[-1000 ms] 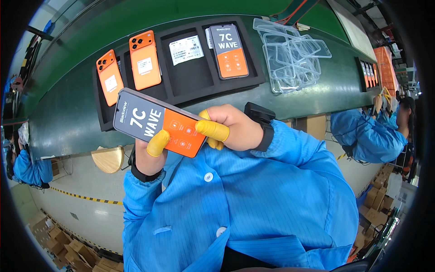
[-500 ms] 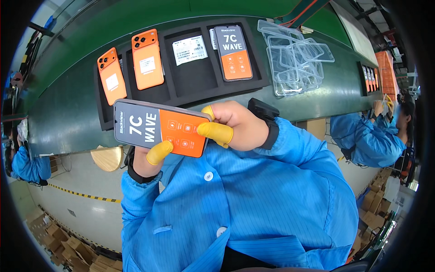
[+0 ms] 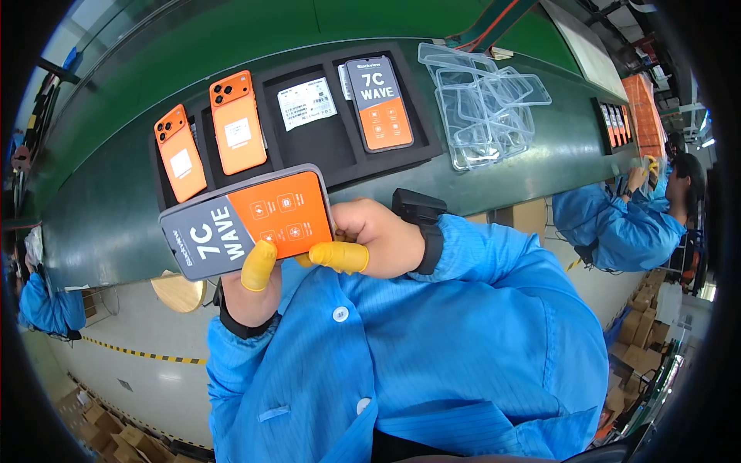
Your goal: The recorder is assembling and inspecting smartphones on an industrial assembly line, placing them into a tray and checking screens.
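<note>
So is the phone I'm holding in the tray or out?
Out: your left hand and right hand hold the phone in front of the black tray.

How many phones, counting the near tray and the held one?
4: held phone, in left hand; leftmost phone, second phone and rightmost phone, in the tray. Others may be hidden.

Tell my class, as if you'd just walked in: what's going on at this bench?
A person in a blue smock holds a grey-and-orange phone, the left hand at its lower edge and the right hand at its right end; yellow finger covers show on both. On the black tray beyond lie two orange phones, backs up, and a third phone, front up; another compartment shows a white label but no phone. Clear cases are piled to the tray's right.
</note>
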Available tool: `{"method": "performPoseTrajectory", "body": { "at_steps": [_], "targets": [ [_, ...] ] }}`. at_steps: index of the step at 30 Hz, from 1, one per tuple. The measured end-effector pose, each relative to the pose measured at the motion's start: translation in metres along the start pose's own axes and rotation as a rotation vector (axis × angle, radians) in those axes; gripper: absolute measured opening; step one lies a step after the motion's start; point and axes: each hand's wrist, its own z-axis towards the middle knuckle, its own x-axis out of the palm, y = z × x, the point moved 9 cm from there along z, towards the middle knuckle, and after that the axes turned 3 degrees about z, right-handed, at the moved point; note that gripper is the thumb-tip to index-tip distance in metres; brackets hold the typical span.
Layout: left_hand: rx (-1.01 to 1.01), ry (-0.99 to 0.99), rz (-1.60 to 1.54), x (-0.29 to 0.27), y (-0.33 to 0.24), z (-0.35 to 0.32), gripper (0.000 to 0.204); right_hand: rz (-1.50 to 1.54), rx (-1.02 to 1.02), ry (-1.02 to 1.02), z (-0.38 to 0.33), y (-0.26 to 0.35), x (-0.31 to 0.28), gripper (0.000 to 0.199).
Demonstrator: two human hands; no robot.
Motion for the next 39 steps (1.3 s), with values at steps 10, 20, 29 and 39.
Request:
{"method": "performPoseTrajectory", "body": {
  "at_steps": [10,20,29,39],
  "targets": [
    [0.017,-0.032,0.125,0.001,-0.014,-0.011,0.03,0.082,-0.066,0.048,-0.006,0.012,0.009,0.025],
    [0.245,0.027,0.598,0.013,-0.028,-0.031,0.026,0.046,0.008,0.033,-0.017,0.003,0.015,0.027],
    [0.107,0.047,0.279,0.022,-0.023,-0.031,0.026,0.075,0.052,-0.036,-0.021,-0.006,0.013,0.027],
    [-0.02,-0.037,-0.06,0.002,0.008,-0.018,0.032,0.028,0.106,0.012,-0.021,-0.018,0.014,0.021]
  ]
}}
